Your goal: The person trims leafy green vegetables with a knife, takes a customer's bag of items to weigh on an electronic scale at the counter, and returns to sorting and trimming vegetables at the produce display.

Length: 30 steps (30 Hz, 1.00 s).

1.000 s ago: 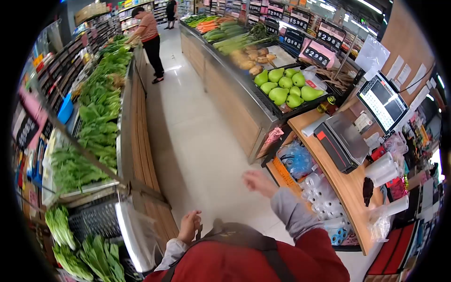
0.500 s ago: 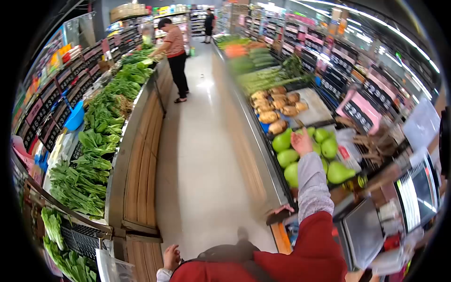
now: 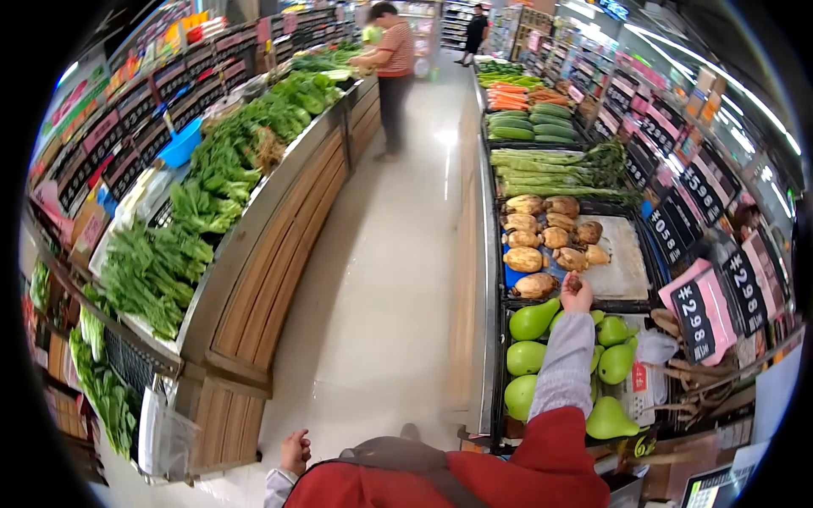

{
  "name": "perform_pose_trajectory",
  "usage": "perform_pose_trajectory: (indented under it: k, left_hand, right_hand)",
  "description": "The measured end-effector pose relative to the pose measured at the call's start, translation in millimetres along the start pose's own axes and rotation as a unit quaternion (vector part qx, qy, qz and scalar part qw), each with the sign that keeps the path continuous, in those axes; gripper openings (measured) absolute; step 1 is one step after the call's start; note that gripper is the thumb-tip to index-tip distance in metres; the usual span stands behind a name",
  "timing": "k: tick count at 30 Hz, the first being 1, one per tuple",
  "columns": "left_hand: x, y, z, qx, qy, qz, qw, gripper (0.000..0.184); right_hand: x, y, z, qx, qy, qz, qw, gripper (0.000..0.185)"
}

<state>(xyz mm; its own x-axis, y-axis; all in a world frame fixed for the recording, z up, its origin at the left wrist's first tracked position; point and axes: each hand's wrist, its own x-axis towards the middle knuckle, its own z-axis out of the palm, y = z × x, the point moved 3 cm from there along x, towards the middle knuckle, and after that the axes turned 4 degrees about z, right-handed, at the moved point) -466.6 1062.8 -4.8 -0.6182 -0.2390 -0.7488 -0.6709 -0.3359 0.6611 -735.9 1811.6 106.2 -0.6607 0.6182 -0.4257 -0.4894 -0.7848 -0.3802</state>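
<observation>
My right hand [image 3: 577, 293] reaches over the near end of the lotus roots [image 3: 556, 234], just beyond the green gourds [image 3: 611, 361]. Its fingers are closed around a small brown piece [image 3: 574, 283] that is mostly hidden; its kind does not show. The nearest lotus root [image 3: 534, 286] lies to the left of this hand. Down by my left side hangs my left hand [image 3: 295, 450], its fingers loosely bent and apart, holding nothing.
Leafy greens [image 3: 157, 275] fill the left stand [image 3: 279, 254]. Celery-like stalks [image 3: 550, 173], cucumbers [image 3: 555, 127] and carrots [image 3: 508, 93] lie farther along the right. Price signs [image 3: 696, 320] line the right side. A person in a striped shirt [image 3: 395, 51] stands at the left stand.
My view has turned right, so the stands appear shifted. My right hand has moved from above the gourds to the near edge of the lotus roots. My left hand stays low, holding nothing.
</observation>
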Motion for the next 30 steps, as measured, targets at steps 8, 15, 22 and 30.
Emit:
perform_pose_trajectory:
  k: [8,15,22,30]
  left_hand:
    - [-34,-78,-62,-0.121,0.110,0.033,0.986,0.015]
    - [-94,-156,-178,-0.261,0.214,0.016,0.941,0.016]
    - [-173,-246,-357,-0.355,0.320,0.062,0.876,0.014]
    - [-268,-294,-494,-0.489,0.397,0.111,0.769,0.015]
  right_hand:
    - [-207,112,75,-0.287,-0.266,-0.037,0.920,0.008]
    - [-431,340,-68,-0.582,-0.401,0.244,0.664,0.021]
    - [-698,454,-188,-0.602,-0.599,0.351,0.395,0.008]
    - [-931,583,-199,-0.511,-0.776,0.260,0.261,0.011]
